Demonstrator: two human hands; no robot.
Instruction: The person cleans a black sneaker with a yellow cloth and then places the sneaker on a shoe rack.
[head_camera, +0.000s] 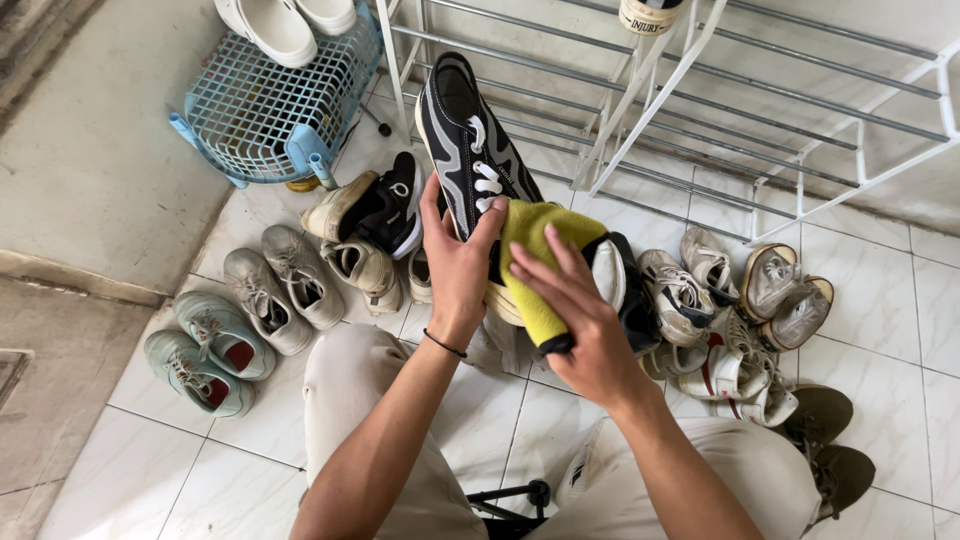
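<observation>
Left hand (458, 262) grips the black sneaker (470, 150) at its heel end, fingers curled shut around the sole edge and thumb across the side panel. From that hand the sneaker runs away from the body, long axis pointing toward the white metal rack (700, 110), toe uppermost. Right hand (585, 320) sits just right of the sneaker's heel, fingers spread and pressed flat on a yellow cloth (535, 265), which touches the sneaker's lower side; this hand is nearer the body. Left of the sneaker stand grey shoes (285, 285), green shoes (205, 350) and a blue basket (265, 105); white sneakers (720, 300) lie to its right.
</observation>
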